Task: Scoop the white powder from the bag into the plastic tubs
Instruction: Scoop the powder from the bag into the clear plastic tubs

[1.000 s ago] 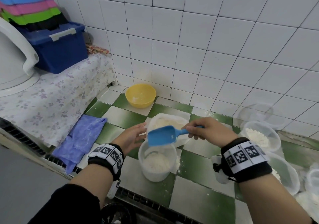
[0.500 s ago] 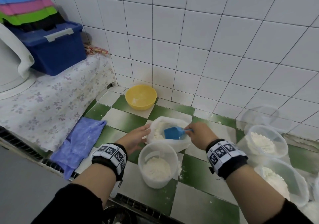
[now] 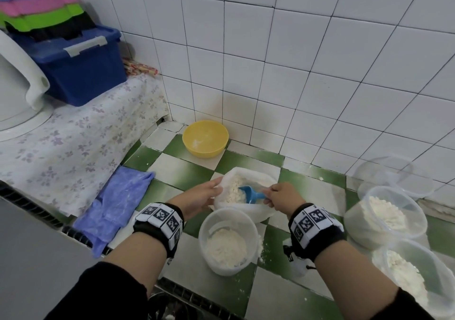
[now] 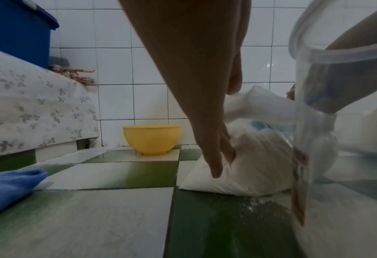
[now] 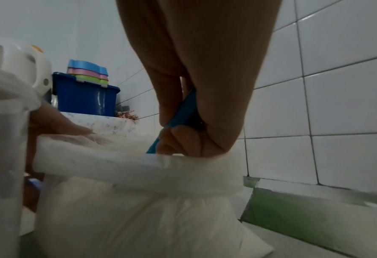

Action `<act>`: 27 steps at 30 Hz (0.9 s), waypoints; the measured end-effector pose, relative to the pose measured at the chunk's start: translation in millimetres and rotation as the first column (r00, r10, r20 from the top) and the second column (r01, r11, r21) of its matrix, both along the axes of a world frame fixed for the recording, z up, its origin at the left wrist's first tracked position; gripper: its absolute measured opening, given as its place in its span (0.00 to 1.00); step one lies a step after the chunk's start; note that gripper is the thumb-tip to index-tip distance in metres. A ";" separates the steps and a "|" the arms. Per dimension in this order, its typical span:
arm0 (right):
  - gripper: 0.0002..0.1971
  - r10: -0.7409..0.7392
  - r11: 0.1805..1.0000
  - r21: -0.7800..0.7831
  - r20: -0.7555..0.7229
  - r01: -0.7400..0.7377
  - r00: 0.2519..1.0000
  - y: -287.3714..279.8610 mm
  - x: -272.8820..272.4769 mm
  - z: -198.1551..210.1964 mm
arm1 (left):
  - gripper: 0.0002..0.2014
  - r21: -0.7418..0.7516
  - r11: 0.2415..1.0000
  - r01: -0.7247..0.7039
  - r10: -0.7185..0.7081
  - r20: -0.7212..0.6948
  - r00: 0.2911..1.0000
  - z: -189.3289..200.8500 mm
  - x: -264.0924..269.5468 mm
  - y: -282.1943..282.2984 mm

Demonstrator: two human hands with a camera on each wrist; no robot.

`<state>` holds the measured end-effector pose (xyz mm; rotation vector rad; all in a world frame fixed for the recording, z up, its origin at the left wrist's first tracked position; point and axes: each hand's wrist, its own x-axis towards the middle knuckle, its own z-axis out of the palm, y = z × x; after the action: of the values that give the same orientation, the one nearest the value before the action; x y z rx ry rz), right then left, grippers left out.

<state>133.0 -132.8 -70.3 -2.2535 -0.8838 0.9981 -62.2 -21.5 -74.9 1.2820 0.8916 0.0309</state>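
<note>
Right hand (image 3: 283,196), curled round the blue scoop (image 3: 250,194), has been moved from above the tub (image 3: 227,241) back into the bag (image 3: 246,191), steadied by straight left-hand fingers (image 4: 214,153); another load is apparently being dug.

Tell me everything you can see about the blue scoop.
The blue scoop looks like smooth plastic, with a rounded bowl and a short flat handle. Its bowl is dipped into the white powder inside the open bag. The right hand grips its handle at the bag's mouth.
</note>
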 end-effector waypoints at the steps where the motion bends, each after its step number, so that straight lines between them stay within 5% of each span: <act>1: 0.13 -0.031 0.999 0.005 -0.045 0.031 0.999 -0.6 1.5 -0.3 | 0.21 0.008 1.000 -0.011 0.011 -0.003 1.000 0.2 0.6 0.0; 20: 0.08 -0.210 0.931 0.181 -0.448 0.318 0.869 -38.4 21.0 40.0 | 0.23 -0.008 0.986 -0.165 0.165 0.061 0.984 -7.3 -13.4 -9.3; 27: 0.08 -0.050 0.957 0.223 -0.511 0.188 0.858 -58.1 23.1 75.2 | 0.22 -0.054 0.981 -0.189 0.192 0.065 0.979 -8.9 -15.9 -13.7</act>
<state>156.1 -190.9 4.9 -1.6802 -0.5939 1.2451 -78.1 -35.2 -83.8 1.1412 0.9469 0.2037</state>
